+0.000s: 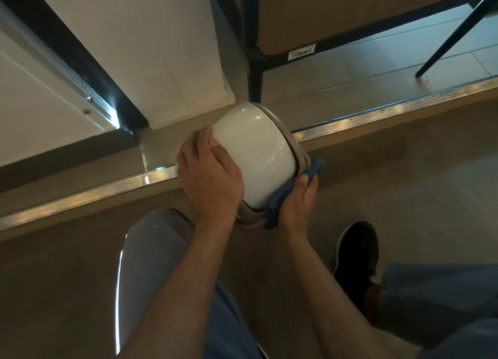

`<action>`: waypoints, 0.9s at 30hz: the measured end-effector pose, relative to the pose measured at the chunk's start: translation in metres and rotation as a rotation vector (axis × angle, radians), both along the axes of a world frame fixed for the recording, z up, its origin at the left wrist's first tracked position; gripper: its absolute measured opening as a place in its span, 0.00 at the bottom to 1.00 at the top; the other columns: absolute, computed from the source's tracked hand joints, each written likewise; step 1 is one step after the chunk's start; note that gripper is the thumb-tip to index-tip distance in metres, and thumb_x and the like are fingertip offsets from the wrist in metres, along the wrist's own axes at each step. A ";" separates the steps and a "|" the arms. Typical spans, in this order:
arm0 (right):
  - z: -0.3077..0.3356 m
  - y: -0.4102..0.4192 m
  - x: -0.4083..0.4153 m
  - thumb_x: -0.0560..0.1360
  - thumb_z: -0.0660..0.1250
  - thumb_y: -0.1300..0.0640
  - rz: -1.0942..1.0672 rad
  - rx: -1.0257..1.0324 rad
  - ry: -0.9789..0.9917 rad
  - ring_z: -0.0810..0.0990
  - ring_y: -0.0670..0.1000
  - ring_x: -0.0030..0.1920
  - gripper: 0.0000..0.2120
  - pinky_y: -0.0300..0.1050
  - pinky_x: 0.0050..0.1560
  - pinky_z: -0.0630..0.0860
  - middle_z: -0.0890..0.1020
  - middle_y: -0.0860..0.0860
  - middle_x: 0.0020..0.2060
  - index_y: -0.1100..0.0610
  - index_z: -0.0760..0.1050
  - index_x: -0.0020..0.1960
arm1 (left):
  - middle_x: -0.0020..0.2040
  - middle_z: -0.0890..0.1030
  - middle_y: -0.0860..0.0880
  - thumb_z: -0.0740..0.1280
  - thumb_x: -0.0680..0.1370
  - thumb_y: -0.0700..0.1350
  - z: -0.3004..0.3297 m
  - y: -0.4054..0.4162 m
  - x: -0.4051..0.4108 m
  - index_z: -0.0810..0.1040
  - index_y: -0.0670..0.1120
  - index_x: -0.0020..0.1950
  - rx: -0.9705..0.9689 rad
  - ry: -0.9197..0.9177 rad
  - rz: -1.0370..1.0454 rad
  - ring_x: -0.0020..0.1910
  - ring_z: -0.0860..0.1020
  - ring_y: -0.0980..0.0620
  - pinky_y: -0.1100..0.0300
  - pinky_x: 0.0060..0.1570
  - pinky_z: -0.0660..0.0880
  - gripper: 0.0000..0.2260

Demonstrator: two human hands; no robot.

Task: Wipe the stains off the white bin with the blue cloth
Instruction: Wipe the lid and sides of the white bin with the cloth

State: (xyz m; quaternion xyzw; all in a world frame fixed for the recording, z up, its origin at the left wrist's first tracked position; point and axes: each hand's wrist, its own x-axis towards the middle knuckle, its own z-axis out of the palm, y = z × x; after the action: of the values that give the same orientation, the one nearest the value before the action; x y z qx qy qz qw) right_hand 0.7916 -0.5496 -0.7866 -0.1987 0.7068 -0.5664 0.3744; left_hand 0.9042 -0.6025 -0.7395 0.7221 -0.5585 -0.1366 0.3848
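Observation:
The white bin [256,148] is tipped on its side above a metal-edged step, its base pointing up and left and its beige rim down and right. My left hand [213,178] grips the bin's base end, thumb on the white wall. My right hand [295,205] holds the blue cloth [280,199] against the bin's lower right side near the rim; one cloth end [318,164] sticks out past the rim. No stains are visible on the lit white surface.
A ribbed metal step edge [390,109] runs across the floor. A white wall panel [161,49] and a black frame leg [254,70] stand just behind the bin. A chair leg [452,35] is at upper right. My black shoe [355,253] is at lower right.

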 end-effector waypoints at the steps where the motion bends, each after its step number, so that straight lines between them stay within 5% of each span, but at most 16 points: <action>1: -0.001 -0.005 -0.009 0.87 0.50 0.54 0.014 0.001 0.014 0.76 0.33 0.55 0.19 0.23 0.53 0.69 0.76 0.43 0.58 0.56 0.63 0.76 | 0.68 0.75 0.45 0.50 0.84 0.53 0.000 0.000 0.000 0.75 0.46 0.71 0.000 -0.004 0.002 0.67 0.72 0.45 0.42 0.64 0.73 0.22; 5: -0.001 -0.026 -0.040 0.87 0.51 0.53 0.138 0.016 0.124 0.76 0.50 0.61 0.18 0.44 0.62 0.72 0.79 0.55 0.60 0.58 0.71 0.70 | 0.68 0.76 0.45 0.51 0.84 0.52 0.000 -0.001 0.000 0.75 0.46 0.70 -0.007 -0.012 0.014 0.67 0.72 0.46 0.43 0.65 0.72 0.21; 10: 0.009 -0.045 -0.054 0.86 0.53 0.53 0.304 -0.018 0.270 0.78 0.38 0.54 0.13 0.37 0.57 0.73 0.80 0.39 0.51 0.43 0.75 0.60 | 0.67 0.76 0.45 0.52 0.84 0.50 -0.002 -0.001 0.000 0.75 0.46 0.70 -0.011 -0.027 0.019 0.67 0.72 0.46 0.44 0.65 0.72 0.20; 13: 0.012 -0.048 -0.058 0.86 0.54 0.56 0.353 -0.040 0.300 0.78 0.37 0.55 0.14 0.33 0.57 0.72 0.80 0.40 0.51 0.48 0.76 0.62 | 0.67 0.76 0.45 0.52 0.85 0.51 -0.002 -0.001 0.000 0.75 0.46 0.70 -0.015 -0.025 0.024 0.67 0.72 0.47 0.46 0.64 0.73 0.20; 20: 0.017 -0.063 -0.072 0.84 0.56 0.57 0.337 -0.010 0.398 0.80 0.49 0.51 0.13 0.53 0.58 0.78 0.82 0.51 0.49 0.57 0.80 0.57 | 0.66 0.77 0.45 0.52 0.84 0.50 -0.002 -0.001 -0.002 0.76 0.46 0.69 -0.029 -0.032 0.042 0.66 0.73 0.46 0.48 0.64 0.72 0.20; 27: 0.044 -0.072 -0.052 0.85 0.57 0.58 0.393 -0.197 0.562 0.76 0.33 0.50 0.12 0.27 0.51 0.71 0.79 0.46 0.50 0.57 0.78 0.60 | 0.66 0.77 0.45 0.53 0.85 0.49 -0.003 -0.001 -0.001 0.76 0.45 0.69 -0.054 -0.031 0.047 0.66 0.73 0.47 0.54 0.65 0.70 0.19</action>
State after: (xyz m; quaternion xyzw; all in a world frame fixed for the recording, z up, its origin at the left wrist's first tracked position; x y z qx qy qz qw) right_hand 0.7391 -0.6214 -0.7423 -0.5139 0.6724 -0.4723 0.2463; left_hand 0.9028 -0.6032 -0.7427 0.7264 -0.5507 -0.1010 0.3985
